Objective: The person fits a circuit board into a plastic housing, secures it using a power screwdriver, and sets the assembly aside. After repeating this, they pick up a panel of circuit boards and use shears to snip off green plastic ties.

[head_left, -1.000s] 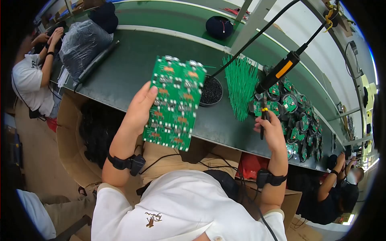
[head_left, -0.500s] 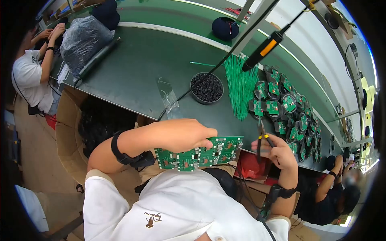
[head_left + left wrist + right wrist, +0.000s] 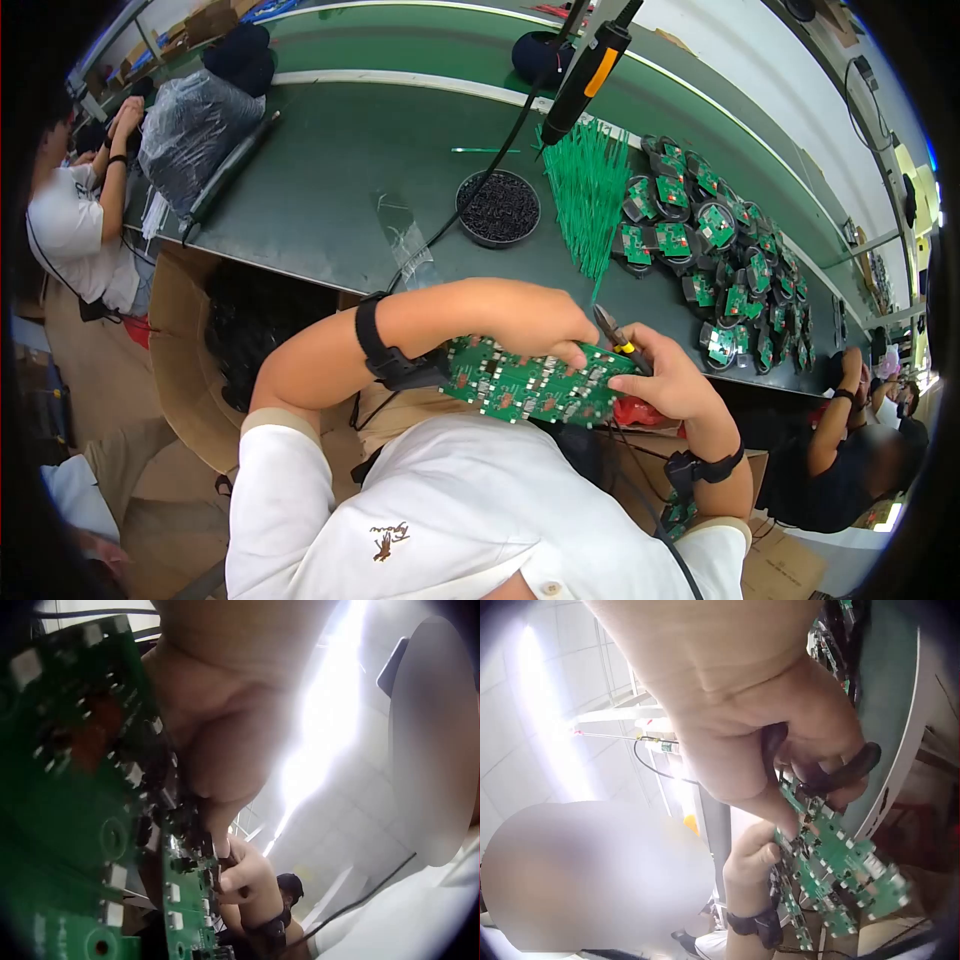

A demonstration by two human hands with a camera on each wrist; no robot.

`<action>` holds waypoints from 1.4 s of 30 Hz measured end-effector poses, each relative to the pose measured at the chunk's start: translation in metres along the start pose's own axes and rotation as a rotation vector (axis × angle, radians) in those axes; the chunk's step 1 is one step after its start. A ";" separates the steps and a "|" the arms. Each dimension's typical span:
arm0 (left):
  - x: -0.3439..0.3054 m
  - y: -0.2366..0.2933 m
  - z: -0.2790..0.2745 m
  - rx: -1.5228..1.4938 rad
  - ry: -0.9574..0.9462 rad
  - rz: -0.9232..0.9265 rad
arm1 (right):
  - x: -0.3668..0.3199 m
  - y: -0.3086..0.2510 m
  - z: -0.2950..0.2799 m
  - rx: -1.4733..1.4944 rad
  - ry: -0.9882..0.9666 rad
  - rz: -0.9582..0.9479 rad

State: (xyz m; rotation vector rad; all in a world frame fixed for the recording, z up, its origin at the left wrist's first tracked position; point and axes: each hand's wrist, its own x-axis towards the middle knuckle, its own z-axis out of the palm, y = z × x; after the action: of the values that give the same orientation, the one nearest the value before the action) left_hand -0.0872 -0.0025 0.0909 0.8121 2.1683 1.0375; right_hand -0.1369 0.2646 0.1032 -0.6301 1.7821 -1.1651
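A green circuit board panel (image 3: 530, 385) full of small white and orange-brown parts is held tilted over the lap, in front of the table edge. My left hand (image 3: 545, 325) reaches across and grips its upper edge, thumb on the face toward me. In my right hand (image 3: 672, 372) are pliers (image 3: 625, 345) with black and yellow handles, their tip pointing up and away, beside the panel's right end. The right thumb lies over that end of the panel. From the right wrist, the dark handles (image 3: 844, 772) show looped among the fingers, close above the panel.
A black bowl (image 3: 498, 238) of small dark pieces stands on the green table (image 3: 330, 180). Beyond lie a fan of green strips (image 3: 588, 200) and many round black units with green boards (image 3: 715, 225). An electric screwdriver (image 3: 588, 82) hangs overhead. Clear plastic (image 3: 405, 245) lies nearer.
My left hand has swung the panel from upright over the table edge to lying sideways, lower and rightward. My right hand has brought the pliers in to the panel's right end.
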 end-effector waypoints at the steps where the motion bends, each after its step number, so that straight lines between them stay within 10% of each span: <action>1: 0.009 -0.010 0.000 0.010 -0.010 -0.002 | -0.002 -0.001 0.001 -0.088 0.000 0.059; 3: 0.027 -0.032 -0.003 0.150 0.317 0.310 | -0.016 0.010 -0.009 -0.096 0.011 0.042; 5: 0.035 -0.023 -0.027 -0.153 0.469 -0.229 | -0.038 0.013 -0.015 -0.145 0.067 0.060; 7: 0.061 -0.036 -0.027 0.362 0.701 -0.350 | -0.057 0.018 -0.018 -0.125 0.090 0.053; 17: 0.099 -0.057 -0.035 0.338 0.835 -0.453 | -0.091 0.066 -0.017 0.192 0.239 -0.056; 21: 0.086 -0.067 -0.050 0.465 0.957 -0.363 | -0.083 0.061 -0.015 0.322 0.286 -0.129; 23: 0.033 -0.029 -0.049 -0.291 0.948 -0.397 | -0.082 0.074 -0.017 0.368 0.288 -0.190; 26: -0.026 -0.041 -0.004 -0.641 1.231 -0.060 | -0.067 0.089 -0.005 0.624 0.424 -0.423; 30: -0.017 -0.018 0.096 -1.346 1.031 0.248 | -0.013 0.058 0.035 0.731 0.466 -0.406; 33: -0.011 0.002 0.117 -0.746 1.410 0.262 | 0.037 0.037 0.079 0.752 0.384 -0.463; 42: -0.081 -0.026 0.082 -0.864 1.647 0.296 | 0.073 0.001 0.071 0.347 0.146 -0.337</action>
State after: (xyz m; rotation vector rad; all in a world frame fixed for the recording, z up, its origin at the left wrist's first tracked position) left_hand 0.0169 -0.0378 0.0472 -0.4183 2.0641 3.2010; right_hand -0.1094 0.1756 0.0618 -0.6647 1.5723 -1.7435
